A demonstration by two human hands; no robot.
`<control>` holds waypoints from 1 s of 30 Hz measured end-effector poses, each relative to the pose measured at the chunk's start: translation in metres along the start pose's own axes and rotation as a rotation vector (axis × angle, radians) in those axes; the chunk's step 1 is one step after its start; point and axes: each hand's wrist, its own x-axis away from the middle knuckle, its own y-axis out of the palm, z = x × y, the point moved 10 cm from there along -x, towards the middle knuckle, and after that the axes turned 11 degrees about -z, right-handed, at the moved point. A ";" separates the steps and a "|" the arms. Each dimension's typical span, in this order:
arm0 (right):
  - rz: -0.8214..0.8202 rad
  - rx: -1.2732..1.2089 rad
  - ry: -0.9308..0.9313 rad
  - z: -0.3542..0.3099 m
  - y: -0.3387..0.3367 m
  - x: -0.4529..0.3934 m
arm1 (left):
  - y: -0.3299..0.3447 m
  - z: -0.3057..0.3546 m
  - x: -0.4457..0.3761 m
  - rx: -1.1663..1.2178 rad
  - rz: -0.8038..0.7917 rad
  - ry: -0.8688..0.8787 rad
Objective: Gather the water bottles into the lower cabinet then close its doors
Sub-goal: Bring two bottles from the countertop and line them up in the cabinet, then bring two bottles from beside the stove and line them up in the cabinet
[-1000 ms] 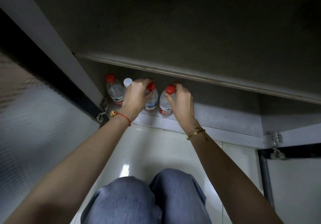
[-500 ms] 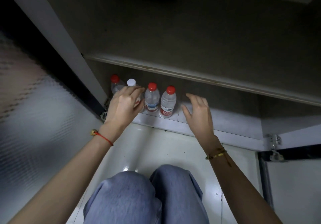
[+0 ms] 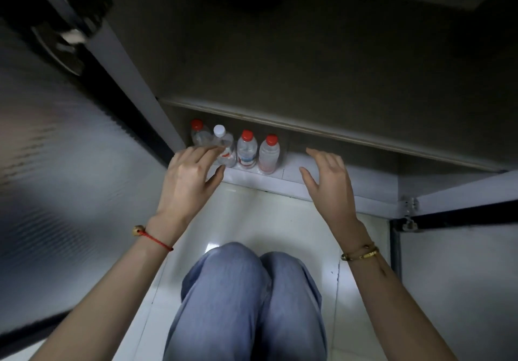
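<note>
Both grips hang apart and empty: my left hand [image 3: 188, 181] with fingers spread at 6 o'clock of the white-capped bottle [image 3: 224, 149], my right hand [image 3: 328, 181] at 4 o'clock of the row. Four water bottles [image 3: 246, 149] stand upright on the lower cabinet floor [image 3: 294, 177], its doors [image 3: 56, 164] open.

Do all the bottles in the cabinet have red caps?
No, three bottles have red caps, like the rightmost one, but the second bottle from the left has a white cap.
</note>
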 end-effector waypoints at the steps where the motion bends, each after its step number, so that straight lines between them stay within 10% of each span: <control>1: -0.010 0.004 -0.015 -0.012 -0.017 0.008 | -0.019 0.005 0.007 0.011 -0.009 -0.007; 19: -0.035 -0.049 -0.221 -0.240 -0.385 0.190 | -0.456 0.154 0.167 0.044 0.104 -0.173; 30: -0.127 -0.078 -0.465 -0.360 -0.422 0.248 | -0.563 0.156 0.303 0.041 0.253 -0.437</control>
